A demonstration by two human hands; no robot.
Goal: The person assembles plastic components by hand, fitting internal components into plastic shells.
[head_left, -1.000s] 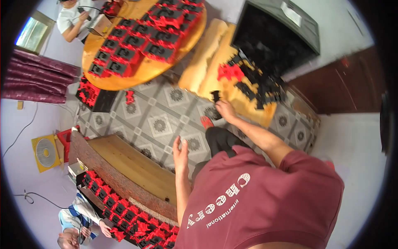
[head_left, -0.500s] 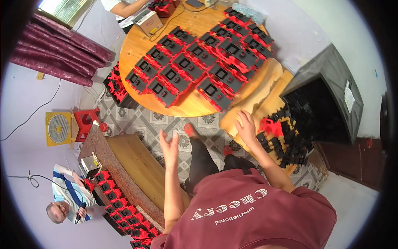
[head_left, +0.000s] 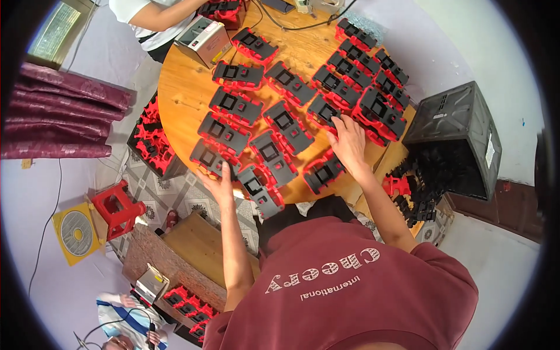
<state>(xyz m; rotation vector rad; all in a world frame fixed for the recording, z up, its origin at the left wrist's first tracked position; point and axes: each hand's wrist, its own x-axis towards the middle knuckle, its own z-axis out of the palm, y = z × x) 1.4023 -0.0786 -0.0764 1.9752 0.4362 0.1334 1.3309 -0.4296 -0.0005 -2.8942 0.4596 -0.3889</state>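
Rows of red-and-black plastic units, each with a black top plate and a square opening, stand on the round wooden table (head_left: pixel 181 99). My left hand (head_left: pixel 219 188) is at the table's near edge, thumb and fingers apart, against the near-left unit (head_left: pixel 211 157). Beside it is another unit (head_left: pixel 261 189) at the front edge. My right hand (head_left: pixel 350 146) reaches over the right side, its fingers stretched out, the tips at a unit (head_left: pixel 322 112). A further unit (head_left: pixel 322 173) sits just left of that wrist. The undersides of the fingers are hidden.
A black crate (head_left: pixel 461 140) lies tipped at the right, near black parts (head_left: pixel 414 210) and red pieces (head_left: pixel 396 185). Another person's arm (head_left: pixel 166 16) is by a cardboard box (head_left: pixel 204 41). At left are a filled crate (head_left: pixel 154 143), red stool (head_left: pixel 116 210), yellow fan (head_left: pixel 76 234) and seated co-worker (head_left: pixel 125 321).
I have moved closer to the round table. Both hands, which were in the air short of it, have come forward onto the near units.
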